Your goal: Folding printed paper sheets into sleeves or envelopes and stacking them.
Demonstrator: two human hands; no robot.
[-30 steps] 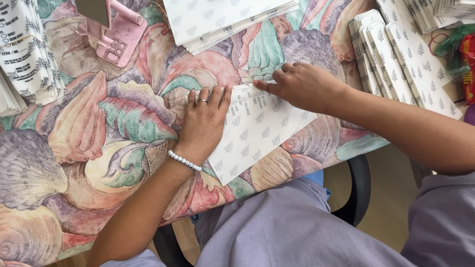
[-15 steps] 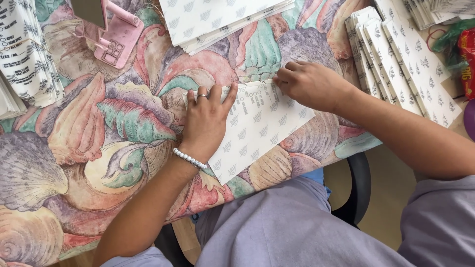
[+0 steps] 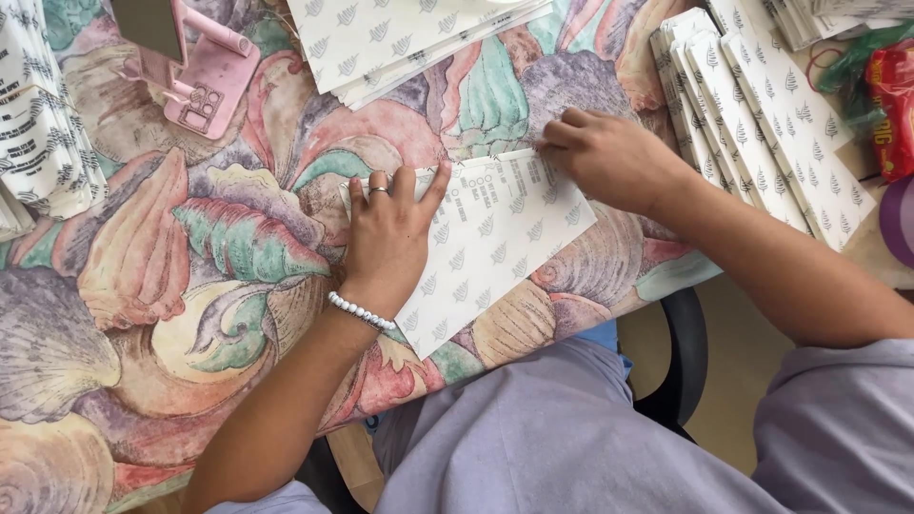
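No real containers in view that we can see, only stacks: white leaf-print sheets [image 3: 400,38] at top centre, folded white leaf-print packets [image 3: 762,124] upper right. The white leaf-print paper sheet [image 3: 486,247] lies mid-frame on the shell-pattern tablecloth [image 3: 143,286], top edge folded over w/ printed text showing (too small to read). Our left hand [image 3: 386,238] lies flat, fingers spread, on its left part; right hand [image 3: 609,157] presses fingertips together on the fold's upper right corner. Pink phone stand [image 3: 195,71] upper left, cut off by the frame.
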